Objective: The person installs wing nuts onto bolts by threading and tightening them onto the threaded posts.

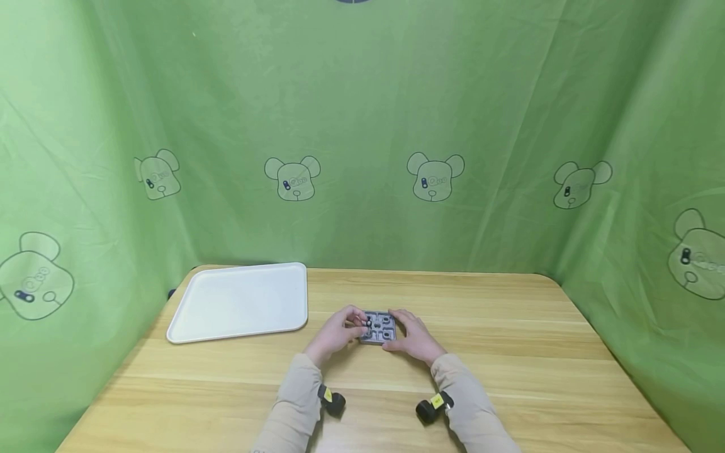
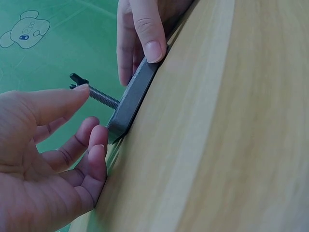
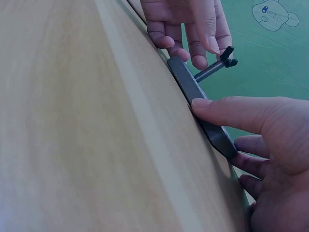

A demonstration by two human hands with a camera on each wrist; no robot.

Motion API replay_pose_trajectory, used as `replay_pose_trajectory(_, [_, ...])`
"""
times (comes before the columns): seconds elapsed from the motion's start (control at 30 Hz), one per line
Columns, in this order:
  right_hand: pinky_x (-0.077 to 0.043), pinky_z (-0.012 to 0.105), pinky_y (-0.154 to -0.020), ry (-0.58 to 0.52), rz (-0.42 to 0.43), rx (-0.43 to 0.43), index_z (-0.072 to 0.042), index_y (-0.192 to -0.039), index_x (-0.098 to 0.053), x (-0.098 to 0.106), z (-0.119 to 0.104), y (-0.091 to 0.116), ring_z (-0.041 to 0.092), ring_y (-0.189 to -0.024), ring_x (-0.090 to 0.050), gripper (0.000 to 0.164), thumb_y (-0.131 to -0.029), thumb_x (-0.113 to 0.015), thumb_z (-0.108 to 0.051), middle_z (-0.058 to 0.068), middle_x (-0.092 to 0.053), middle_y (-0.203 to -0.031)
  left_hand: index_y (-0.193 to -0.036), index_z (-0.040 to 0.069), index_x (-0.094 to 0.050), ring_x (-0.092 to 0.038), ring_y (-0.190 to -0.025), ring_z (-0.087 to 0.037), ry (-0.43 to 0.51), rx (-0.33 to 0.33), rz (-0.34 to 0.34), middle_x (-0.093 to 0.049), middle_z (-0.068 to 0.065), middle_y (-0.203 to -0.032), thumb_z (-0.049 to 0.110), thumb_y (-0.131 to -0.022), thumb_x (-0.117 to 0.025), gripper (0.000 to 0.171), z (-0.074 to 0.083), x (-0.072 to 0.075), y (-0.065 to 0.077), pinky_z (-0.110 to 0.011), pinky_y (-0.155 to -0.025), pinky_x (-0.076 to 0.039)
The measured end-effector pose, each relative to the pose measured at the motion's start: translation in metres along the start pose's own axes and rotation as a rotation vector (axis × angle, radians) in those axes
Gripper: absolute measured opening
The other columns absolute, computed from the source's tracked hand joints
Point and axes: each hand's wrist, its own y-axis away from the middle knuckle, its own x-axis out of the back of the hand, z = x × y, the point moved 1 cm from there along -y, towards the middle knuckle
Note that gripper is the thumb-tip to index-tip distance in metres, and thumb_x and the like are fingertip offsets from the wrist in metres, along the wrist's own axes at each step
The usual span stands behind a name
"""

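Note:
A square grey metal plate point(image 1: 387, 328) with recesses and round holes lies on the table between both hands. From its left part a threaded rod point(image 2: 104, 97) stands up, with a black wing nut point(image 3: 228, 57) at the top end. My left hand point(image 1: 338, 332) has its thumb and forefinger at the wing nut, pinching it. The other left fingers are loosely bent beside the plate's left edge. My right hand point(image 1: 415, 337) grips the plate's right side, thumb on the near edge and fingers on the far edge.
A white tray point(image 1: 240, 303) lies at the back left of the wooden table point(image 1: 510, 365). Green curtains point(image 1: 362, 94) printed with bear heads enclose the back and sides. Black wrist cameras point(image 1: 334, 402) are strapped to both sleeves.

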Motion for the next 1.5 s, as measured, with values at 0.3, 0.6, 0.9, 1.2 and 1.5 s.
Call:
replay_pose_trajectory(0.3, [-0.018, 0.065, -0.115, 0.001, 0.0, 0.006, -0.006, -0.148, -0.038, 0.0002, 0.0002, 0.0003, 0.049, -0.142, -0.024, 0.091, -0.071, -0.084, -0.023, 0.025, -0.029, -0.155, -0.105, 0.009, -0.063, -0.055, -0.085, -0.017, -0.029, 0.001, -0.011, -0.061, -0.01, -0.1, 0.011, -0.087, -0.068, 0.019, -0.0008, -0.0007, -0.0019, -0.026, -0.062, -0.048])
replay_pose_trajectory(0.6, [-0.014, 0.065, -0.115, 0.0, 0.002, 0.011, -0.006, -0.148, -0.038, -0.0001, 0.0019, -0.0012, 0.048, -0.143, -0.023, 0.092, -0.071, -0.084, -0.023, 0.025, -0.029, -0.155, -0.107, 0.01, -0.065, -0.055, -0.083, -0.016, -0.049, -0.014, -0.013, -0.062, -0.009, -0.099, 0.012, -0.09, -0.065, 0.017, 0.0011, -0.0009, -0.0011, -0.027, -0.063, -0.049])
replay_pose_trajectory(0.9, [-0.013, 0.065, -0.116, -0.003, 0.0, 0.004, -0.006, -0.148, -0.037, 0.0001, 0.0011, -0.0007, 0.049, -0.143, -0.022, 0.092, -0.07, -0.084, -0.023, 0.025, -0.028, -0.156, -0.109, 0.009, -0.067, -0.053, -0.075, -0.016, -0.045, -0.015, -0.021, -0.063, -0.011, -0.099, 0.012, -0.093, -0.062, 0.018, 0.001, -0.001, -0.0004, -0.024, -0.058, -0.047])
replay_pose_trajectory(1.2, [-0.018, 0.066, -0.114, 0.005, 0.0, 0.014, -0.006, -0.148, -0.037, 0.0, 0.001, 0.0003, 0.049, -0.142, -0.024, 0.092, -0.071, -0.084, -0.024, 0.025, -0.029, -0.155, -0.118, 0.007, -0.061, -0.055, -0.078, -0.018, -0.004, 0.012, -0.012, -0.061, -0.013, -0.102, 0.013, -0.094, -0.059, 0.024, 0.0013, -0.0006, 0.0005, -0.025, -0.06, -0.047])
replay_pose_trajectory(1.5, [-0.019, 0.065, -0.114, 0.014, 0.002, 0.012, -0.006, -0.148, -0.037, -0.0008, 0.0022, -0.0016, 0.047, -0.142, -0.025, 0.092, -0.071, -0.084, -0.025, 0.024, -0.029, -0.156, -0.1, 0.004, -0.053, -0.053, -0.08, -0.018, 0.047, 0.039, 0.013, -0.058, -0.009, -0.099, 0.009, -0.091, -0.062, 0.014, 0.0007, 0.0005, 0.0018, -0.025, -0.062, -0.046])
